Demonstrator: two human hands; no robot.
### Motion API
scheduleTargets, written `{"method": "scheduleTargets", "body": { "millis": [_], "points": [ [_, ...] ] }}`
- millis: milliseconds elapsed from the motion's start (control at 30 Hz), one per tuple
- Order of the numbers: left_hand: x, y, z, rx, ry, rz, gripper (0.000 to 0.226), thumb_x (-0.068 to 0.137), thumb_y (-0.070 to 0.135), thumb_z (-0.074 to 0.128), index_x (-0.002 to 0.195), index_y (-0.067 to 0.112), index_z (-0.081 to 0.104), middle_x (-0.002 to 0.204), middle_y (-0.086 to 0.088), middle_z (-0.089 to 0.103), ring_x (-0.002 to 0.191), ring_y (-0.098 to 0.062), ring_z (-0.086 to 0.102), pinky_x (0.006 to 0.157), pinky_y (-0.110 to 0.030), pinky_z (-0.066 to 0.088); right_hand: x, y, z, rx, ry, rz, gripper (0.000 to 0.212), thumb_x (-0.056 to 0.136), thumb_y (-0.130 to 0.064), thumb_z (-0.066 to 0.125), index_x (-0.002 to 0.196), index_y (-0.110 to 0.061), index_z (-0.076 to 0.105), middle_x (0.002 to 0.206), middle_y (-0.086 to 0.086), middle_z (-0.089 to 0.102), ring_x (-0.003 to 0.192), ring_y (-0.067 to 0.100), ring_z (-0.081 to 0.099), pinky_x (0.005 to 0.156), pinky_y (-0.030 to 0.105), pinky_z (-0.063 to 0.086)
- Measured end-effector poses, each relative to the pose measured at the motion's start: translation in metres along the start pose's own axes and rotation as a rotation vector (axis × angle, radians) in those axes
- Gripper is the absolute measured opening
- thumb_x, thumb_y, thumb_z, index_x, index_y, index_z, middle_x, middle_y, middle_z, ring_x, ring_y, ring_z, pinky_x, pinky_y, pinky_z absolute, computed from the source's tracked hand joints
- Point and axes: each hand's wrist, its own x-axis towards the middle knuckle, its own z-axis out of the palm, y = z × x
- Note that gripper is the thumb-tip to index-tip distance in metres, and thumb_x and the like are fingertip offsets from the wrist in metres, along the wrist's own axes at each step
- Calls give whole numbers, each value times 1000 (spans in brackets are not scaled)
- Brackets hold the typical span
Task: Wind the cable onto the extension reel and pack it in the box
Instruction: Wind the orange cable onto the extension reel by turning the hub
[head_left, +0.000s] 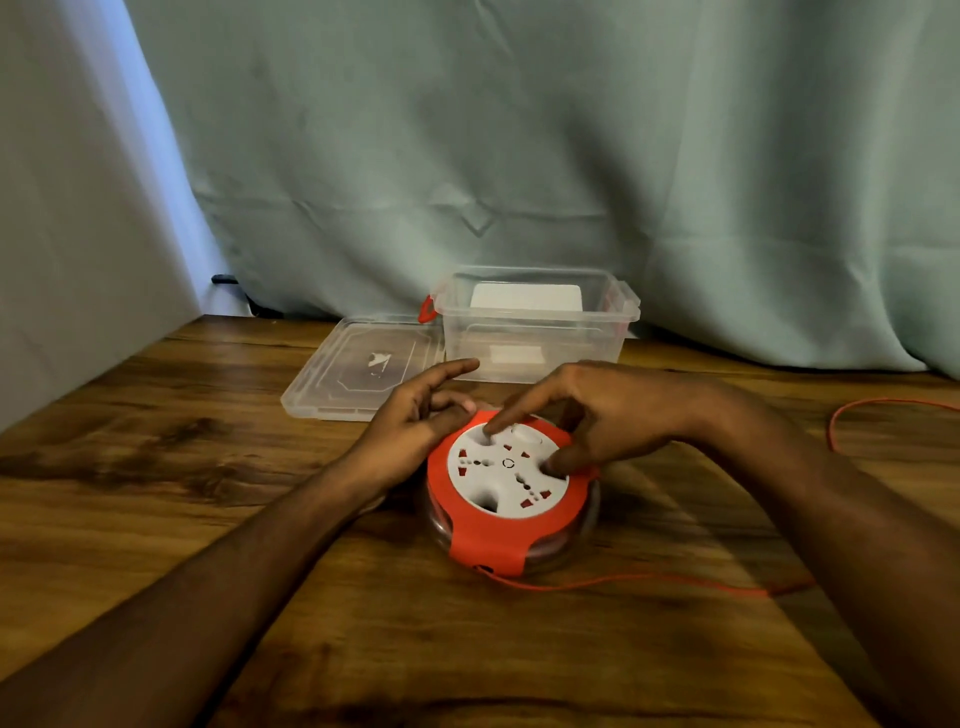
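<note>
A round extension reel (506, 512), red frame with a white socket face, lies flat on the wooden table (208, 467). My right hand (597, 415) rests on top of it, index finger and thumb pressed into recesses of the white face. My left hand (415, 421) holds the reel's left rim, fingers partly spread. A thin red cable (649, 579) leaves the reel's near edge and runs right under my right forearm; another loop of it shows at the far right. A clear plastic box (535, 322) with red latches stands open behind the reel.
The box's clear lid (358, 369) lies flat to the left of the box. A white card sits inside the box. A pale green curtain (571, 156) hangs along the table's back edge, with a wall to the left.
</note>
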Motion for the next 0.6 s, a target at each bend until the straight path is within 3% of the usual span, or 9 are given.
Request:
{"method": "scheduleTargets", "body": {
  "millis": [100,167,233,433,600],
  "points": [
    [-1,1,0,10,-32,1,50,99,5,57,146,22,49,117,-18,73,105,-36,71,83,-40,61,3,-3,2,-59,-13,5,63,86,-27,80,136,-58,57,146,-20,55,115,7,62,96,36,58],
    [0,0,-1,26,-35,3,50,100,7,57,146,23,48,117,-15,74,106,-36,72,88,-46,59,3,-4,3,-63,-5,3,62,85,-29,81,134,-59,57,145,-21,55,113,7,63,94,36,59],
    [0,0,-1,35,-31,7,50,99,8,57,146,24,48,115,-14,75,106,-36,72,90,-50,58,2,-5,2,-56,1,16,61,83,-30,83,133,-56,60,143,-23,55,111,5,64,89,31,60],
    [0,1,0,3,-20,-10,49,99,8,59,144,23,50,111,-15,76,101,-35,73,80,-38,62,1,-11,5,-74,55,83,53,73,-43,90,121,-43,68,133,-19,56,113,4,55,84,19,51],
    [0,0,1,-12,-8,-17,48,98,7,59,143,23,52,111,-16,76,102,-34,73,81,-34,61,1,-19,6,-152,57,115,53,68,-57,88,114,-38,69,128,-15,60,113,10,57,91,33,58]
  ]
}}
